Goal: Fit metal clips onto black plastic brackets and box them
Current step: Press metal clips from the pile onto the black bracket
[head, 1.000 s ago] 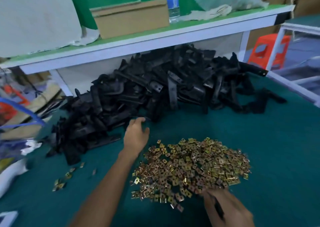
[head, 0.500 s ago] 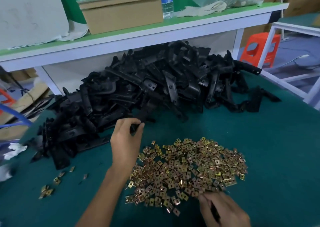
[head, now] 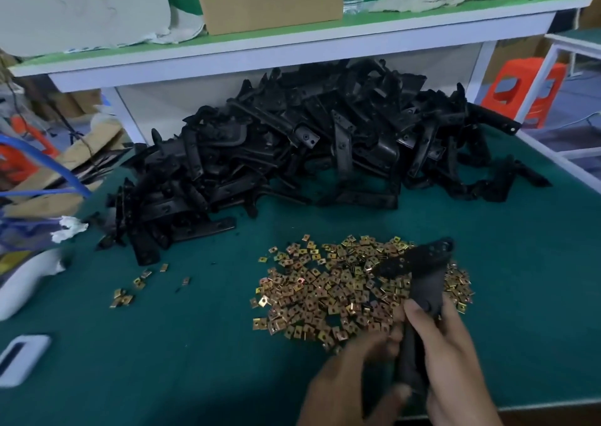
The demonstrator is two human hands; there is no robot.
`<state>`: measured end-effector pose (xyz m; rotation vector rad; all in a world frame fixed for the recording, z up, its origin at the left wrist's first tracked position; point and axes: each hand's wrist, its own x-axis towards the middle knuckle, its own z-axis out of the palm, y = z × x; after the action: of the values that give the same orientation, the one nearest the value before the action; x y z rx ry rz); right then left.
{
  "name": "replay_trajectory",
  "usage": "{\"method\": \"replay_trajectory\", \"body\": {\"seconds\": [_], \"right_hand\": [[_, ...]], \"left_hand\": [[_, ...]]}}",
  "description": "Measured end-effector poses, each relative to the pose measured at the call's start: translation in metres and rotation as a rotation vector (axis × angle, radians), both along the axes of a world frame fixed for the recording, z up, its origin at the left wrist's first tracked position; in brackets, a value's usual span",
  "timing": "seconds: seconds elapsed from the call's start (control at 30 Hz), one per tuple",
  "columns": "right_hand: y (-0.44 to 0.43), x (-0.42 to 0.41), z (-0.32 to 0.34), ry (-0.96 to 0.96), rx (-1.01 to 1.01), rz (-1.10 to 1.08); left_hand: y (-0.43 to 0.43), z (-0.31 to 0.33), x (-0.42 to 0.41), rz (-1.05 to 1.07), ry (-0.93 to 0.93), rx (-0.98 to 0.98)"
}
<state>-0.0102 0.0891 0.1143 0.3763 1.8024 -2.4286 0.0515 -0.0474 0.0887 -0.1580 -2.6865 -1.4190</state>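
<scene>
now the right hand (head: 452, 360) has its fingers curled round a black bracket (head: 426, 279), held over the pile of clips (head: 325, 289) on the desk (head: 195, 360); left hand (head: 351, 380) blurred against its lower end, grip unclear.

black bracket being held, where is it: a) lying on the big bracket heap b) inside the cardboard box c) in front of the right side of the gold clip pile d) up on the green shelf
C: the right hand grips the black bracket, whose upper end shows against the right side of the gold clip pile.
</scene>
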Motion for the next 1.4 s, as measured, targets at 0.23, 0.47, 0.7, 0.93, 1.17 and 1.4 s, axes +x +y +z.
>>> {"method": "replay_trajectory", "body": {"seconds": [0.23, 0.47, 0.7, 0.93, 1.17, 1.4], "right_hand": [[-0.002, 0.017, -0.015, 0.17, 0.38, 0.132], [-0.003, 0.017, -0.031, 0.225, 0.502, 0.13], [-0.003, 0.014, -0.031, 0.281, 0.532, 0.132], [-0.002, 0.012, -0.034, 0.28, 0.518, 0.138], [0.0, 0.011, -0.036, 0.295, 0.532, 0.197], [-0.001, 0.013, -0.037, 0.318, 0.522, 0.176]], "left_hand": [[-0.083, 0.022, -0.126, 0.331, 0.128, -0.268], [-0.105, 0.008, -0.206, 0.31, -0.062, -0.569], [-0.1, 0.012, -0.209, 0.274, -0.135, -0.419], [-0.081, 0.057, -0.129, 0.119, -0.098, 0.231], [-0.064, 0.062, -0.069, 0.159, -0.095, 0.526], [-0.05, 0.044, -0.058, 0.232, -0.215, 0.673]]}}
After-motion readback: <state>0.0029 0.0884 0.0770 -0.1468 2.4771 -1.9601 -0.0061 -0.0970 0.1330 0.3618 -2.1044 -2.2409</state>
